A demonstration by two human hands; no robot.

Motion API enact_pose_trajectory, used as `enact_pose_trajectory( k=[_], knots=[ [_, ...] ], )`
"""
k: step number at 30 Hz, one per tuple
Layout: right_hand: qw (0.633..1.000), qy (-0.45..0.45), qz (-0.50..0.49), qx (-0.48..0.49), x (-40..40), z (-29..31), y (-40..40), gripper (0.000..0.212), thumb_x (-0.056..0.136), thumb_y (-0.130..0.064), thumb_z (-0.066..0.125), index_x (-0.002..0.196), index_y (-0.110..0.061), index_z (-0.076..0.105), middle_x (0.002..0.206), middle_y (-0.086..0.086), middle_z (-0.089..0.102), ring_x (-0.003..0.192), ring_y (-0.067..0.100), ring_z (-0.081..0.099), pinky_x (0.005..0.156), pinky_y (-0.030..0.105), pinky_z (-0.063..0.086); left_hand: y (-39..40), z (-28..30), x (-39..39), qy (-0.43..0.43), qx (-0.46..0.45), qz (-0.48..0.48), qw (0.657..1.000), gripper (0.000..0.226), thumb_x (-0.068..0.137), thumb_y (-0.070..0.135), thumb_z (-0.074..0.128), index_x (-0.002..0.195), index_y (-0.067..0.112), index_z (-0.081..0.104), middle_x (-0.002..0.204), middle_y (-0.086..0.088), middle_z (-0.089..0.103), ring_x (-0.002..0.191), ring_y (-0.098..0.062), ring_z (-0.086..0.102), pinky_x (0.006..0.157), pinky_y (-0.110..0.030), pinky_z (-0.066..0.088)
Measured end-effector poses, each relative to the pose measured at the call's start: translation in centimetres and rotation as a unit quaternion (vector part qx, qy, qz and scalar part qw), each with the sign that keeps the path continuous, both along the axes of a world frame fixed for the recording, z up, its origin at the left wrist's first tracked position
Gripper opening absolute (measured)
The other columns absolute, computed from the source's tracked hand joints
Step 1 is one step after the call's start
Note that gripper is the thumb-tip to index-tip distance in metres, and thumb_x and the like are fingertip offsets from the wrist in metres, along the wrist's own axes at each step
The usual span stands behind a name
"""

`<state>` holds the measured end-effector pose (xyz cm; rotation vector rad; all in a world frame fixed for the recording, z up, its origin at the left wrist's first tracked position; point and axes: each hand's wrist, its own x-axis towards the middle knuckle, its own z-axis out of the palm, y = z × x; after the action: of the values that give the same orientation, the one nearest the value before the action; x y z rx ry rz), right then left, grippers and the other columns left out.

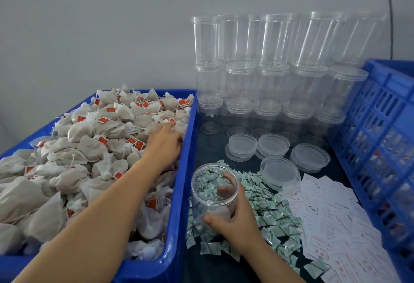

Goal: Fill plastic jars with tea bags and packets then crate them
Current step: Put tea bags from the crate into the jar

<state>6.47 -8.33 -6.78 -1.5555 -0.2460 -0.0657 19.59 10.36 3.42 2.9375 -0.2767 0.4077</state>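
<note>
Plain grey wall backs a dark surface (224,267) crowded with packing stock. At the far left, a blue bin (179,193) is heaped with tea bags (85,139) carrying red tags. The left hand (164,142) reaches over the heap near the bin's right wall, palm down; its fingers are buried among the bags, so whether they have closed on any cannot be told. Just right of the bin, the right hand (234,216) grips an open clear jar (214,193), thumb in front and fingers wrapped behind, tilted toward the person above a pile of small green-printed packets (264,206). The jar looks empty so far. Behind stand loose lids (280,171) and stacked empty jars (257,58); white paper slips (331,215) lie further right, beside a blue crate (380,137).

To do this step well, the left hand should probably gather a compact bunch, lift clear so the strings do not drag neighbours out, and drop it while the right keeps the mouth angled toward the bin.
</note>
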Motion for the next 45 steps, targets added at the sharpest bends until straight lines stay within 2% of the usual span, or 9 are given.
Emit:
enact_pose_trajectory(
  k=[3,6,11,21,24,30,35,39,45],
  knots=[
    [1.000,0.002,-0.004,0.000,-0.1,0.1,0.1,0.096,0.049,-0.045,0.091,0.129,-0.063,0.040,0.132,-0.004,0.050,0.110,-0.012,0.056,0.074,0.013,0.055,0.3,-1.3,0.9,0.037,0.049,-0.010,0.998,0.040,0.094,0.030,0.053,0.133,0.021,0.051,0.158,-0.006,0.015,0.146,-0.028,0.008,0.116,-0.048,0.009],
    [1.000,0.004,-0.011,-0.002,-0.1,0.2,0.2,0.091,0.048,-0.047,0.091,0.118,-0.076,0.041,0.131,-0.008,0.052,0.114,-0.008,0.057,0.080,0.015,0.054,0.1,-1.8,1.3,0.056,0.044,-0.020,0.997,0.050,0.096,0.028,0.050,0.143,0.020,0.037,0.159,-0.006,0.009,0.147,-0.025,0.002,0.116,-0.051,0.005],
    [1.000,0.007,-0.014,-0.007,0.0,0.0,0.2,0.092,0.047,-0.049,0.091,0.118,-0.076,0.040,0.131,-0.008,0.051,0.118,0.005,0.059,0.083,0.021,0.056,0.2,-2.2,1.5,0.097,0.043,0.004,0.994,0.065,0.096,0.033,0.049,0.151,0.019,0.017,0.160,-0.002,-0.002,0.147,-0.020,-0.005,0.114,-0.057,0.003],
    [1.000,0.006,-0.007,-0.004,0.0,-0.1,0.1,0.092,0.048,-0.045,0.092,0.119,-0.074,0.042,0.132,-0.004,0.049,0.110,-0.010,0.057,0.076,0.017,0.056,0.2,0.2,1.0,-0.056,-0.043,0.014,0.997,0.033,0.095,0.030,0.050,0.127,0.025,0.056,0.138,0.003,0.048,0.123,-0.020,0.048,0.112,-0.054,0.018],
    [1.000,-0.002,-0.006,-0.007,0.0,0.0,0.1,0.091,0.049,-0.044,0.092,0.118,-0.075,0.042,0.131,-0.004,0.050,0.109,-0.011,0.057,0.076,0.014,0.055,0.4,1.4,0.6,-0.112,-0.153,-0.002,0.982,0.038,0.086,0.026,0.068,0.121,0.017,0.061,0.124,-0.002,0.059,0.107,-0.020,0.056,0.096,-0.035,0.041],
    [1.000,0.000,0.001,0.002,0.0,0.1,0.2,0.091,0.048,-0.042,0.092,0.116,-0.075,0.043,0.131,-0.001,0.049,0.108,-0.007,0.060,0.075,0.019,0.057,0.7,3.9,-0.6,-0.133,-0.264,0.008,0.955,0.035,0.073,0.028,0.080,0.098,0.021,0.056,0.102,0.005,0.057,0.080,-0.006,0.049,0.065,-0.015,0.034],
    [1.000,-0.001,0.001,-0.002,0.0,0.3,0.2,0.090,0.047,-0.042,0.091,0.115,-0.076,0.043,0.129,-0.001,0.049,0.105,-0.009,0.060,0.072,0.017,0.057,-0.1,6.6,-3.2,-0.051,-0.365,-0.064,0.927,0.051,0.070,0.034,0.081,0.107,0.031,0.047,0.098,0.009,0.060,0.083,-0.005,0.058,0.065,-0.020,0.047],
    [1.000,0.003,-0.002,-0.007,-0.1,0.4,0.2,0.090,0.048,-0.042,0.090,0.114,-0.077,0.041,0.129,-0.004,0.049,0.106,-0.012,0.058,0.074,0.015,0.056,-2.3,7.8,-5.5,0.036,-0.323,-0.178,0.929,0.031,0.070,0.036,0.079,0.096,0.036,0.061,0.087,0.017,0.067,0.082,-0.002,0.064,0.071,-0.020,0.055],
    [1.000,0.003,-0.011,-0.015,0.0,0.2,0.1,0.091,0.049,-0.043,0.088,0.118,-0.077,0.039,0.128,-0.009,0.050,0.111,-0.010,0.056,0.082,0.016,0.054,-4.0,7.8,-7.0,0.151,-0.252,-0.271,0.917,0.015,0.074,0.030,0.077,0.084,0.034,0.066,0.081,0.022,0.067,0.075,0.005,0.063,0.065,-0.005,0.046]
  ],
)
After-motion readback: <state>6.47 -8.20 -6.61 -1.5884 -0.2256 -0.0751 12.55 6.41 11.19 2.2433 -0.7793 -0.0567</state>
